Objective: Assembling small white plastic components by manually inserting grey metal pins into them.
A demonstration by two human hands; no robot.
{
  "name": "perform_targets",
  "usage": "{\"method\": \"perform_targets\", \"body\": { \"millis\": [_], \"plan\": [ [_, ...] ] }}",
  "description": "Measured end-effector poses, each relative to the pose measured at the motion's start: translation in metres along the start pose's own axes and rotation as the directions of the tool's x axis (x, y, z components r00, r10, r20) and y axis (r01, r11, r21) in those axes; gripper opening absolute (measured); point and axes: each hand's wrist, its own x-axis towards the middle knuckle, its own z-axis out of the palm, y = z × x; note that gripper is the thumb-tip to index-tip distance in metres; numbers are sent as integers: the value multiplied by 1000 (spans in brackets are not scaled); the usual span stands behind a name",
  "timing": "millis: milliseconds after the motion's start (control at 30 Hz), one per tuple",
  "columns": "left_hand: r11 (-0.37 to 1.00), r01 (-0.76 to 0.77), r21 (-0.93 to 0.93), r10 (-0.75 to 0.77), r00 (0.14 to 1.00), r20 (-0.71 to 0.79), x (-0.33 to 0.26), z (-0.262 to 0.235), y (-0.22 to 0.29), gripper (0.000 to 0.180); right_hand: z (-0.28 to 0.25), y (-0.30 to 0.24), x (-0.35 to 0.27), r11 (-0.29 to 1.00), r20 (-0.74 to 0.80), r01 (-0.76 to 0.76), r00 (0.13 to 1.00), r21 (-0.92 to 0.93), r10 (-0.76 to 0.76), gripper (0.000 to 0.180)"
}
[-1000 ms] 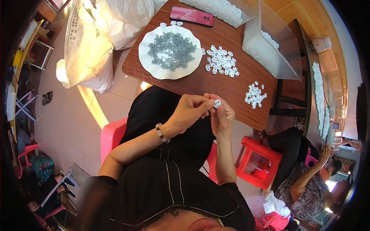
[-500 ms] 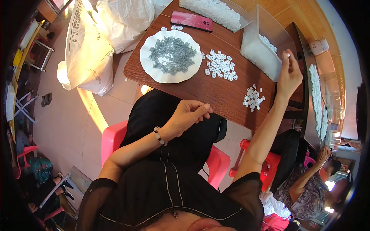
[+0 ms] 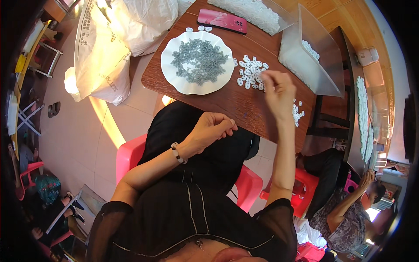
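My left hand (image 3: pixel 214 127), with a beaded bracelet (image 3: pixel 176 153) on its wrist, hovers over my lap by the table's near edge. Its fingers are pinched together, and whatever they hold is hidden. Blurred by motion, my right hand (image 3: pixel 280 92) is above the table at the near right side of a pile of small white oval plastic pieces with holes (image 3: pixel 249 72). A smaller heap of white pieces (image 3: pixel 298 117) lies partly hidden behind that wrist. To the left stands a white scalloped plate (image 3: pixel 169 77) bearing many small grey springs or spring-like pieces (image 3: pixel 209 67).
A pink phone (image 3: pixel 221 21) and a few white pieces (image 3: pixel 200 28) lie behind the plate. Clear bins (image 3: pixel 301 74) with white pieces stand at the back right. Large white sacks (image 3: pixel 104 56) are on the floor at left. Another person (image 3: pixel 345 214) sits at right.
My right hand has moved left and nearer, from beside the clear bin to the pile of white pieces. My left hand has stayed almost still, pinched.
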Motion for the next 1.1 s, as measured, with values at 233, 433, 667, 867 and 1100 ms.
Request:
{"method": "perform_targets", "body": {
  "millis": [233,433,667,867,1100],
  "plan": [
    [999,16,47,-15,1000,-12,-3,-3,1,24,46,-46,-1,976,185,194,960,95,-209,10],
    [997,-38,74,40,999,-24,-7,-11,2,24,67,-59,4,984,334,170,932,-50,-144,9],
    [995,-62,74,65,997,-31,-10,-13,5,18,85,-53,8,949,316,294,916,-113,-246,8],
    [995,-76,70,79,996,-38,-12,-13,7,18,87,-58,10,964,313,260,921,-56,-230,10],
    [991,-81,105,84,996,-27,-9,-10,4,17,93,-56,17,949,355,288,907,-128,-228,8]
  ]
}}
